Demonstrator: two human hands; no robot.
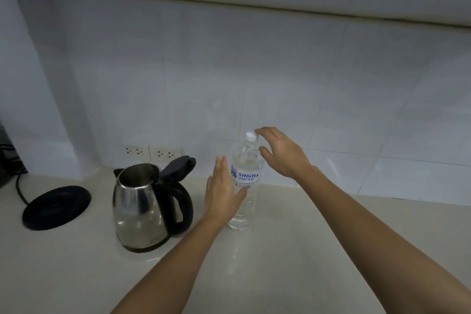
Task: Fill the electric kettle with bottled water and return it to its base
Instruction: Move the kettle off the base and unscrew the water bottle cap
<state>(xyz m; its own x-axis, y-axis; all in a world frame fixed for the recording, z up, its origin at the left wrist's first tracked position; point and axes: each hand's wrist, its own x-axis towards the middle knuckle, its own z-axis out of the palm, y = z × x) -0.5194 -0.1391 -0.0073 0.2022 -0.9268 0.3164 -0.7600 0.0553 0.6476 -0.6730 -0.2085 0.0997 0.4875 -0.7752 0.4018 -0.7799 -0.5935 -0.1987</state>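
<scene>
Clear plastic bottle (245, 181) standing upright on the pale counter (280, 262), white cap (251, 136) on, just right of the steel kettle (142, 204). Kettle sitting off its black base (56, 207), lid (177, 166) flipped up and back, handle turned toward the bottle, base lying to the left with its cord trailing off to the left edge.

Risks from here, as a judgement: tipping the tall, narrow bottle if the cap gets twisted before the body is firmly braced; squeezing the thin wall once the cap is off and spilling over the counter near the wall sockets (150, 151); knocking the kettle's handle with the left forearm, being so close beside it.

Left hand (224, 191) reaching in from below, palm flat and open, fingers straight and together, lying against the bottle's left side at label height, thumb crossing the front, not yet wrapping round. Right hand (281, 151) coming in from the right and above, wrist raised, fingers loosely curled and spread, fingertips just at the cap, thumb below beside the neck; holding nothing so far, whether touching the cap being too close to tell.
</scene>
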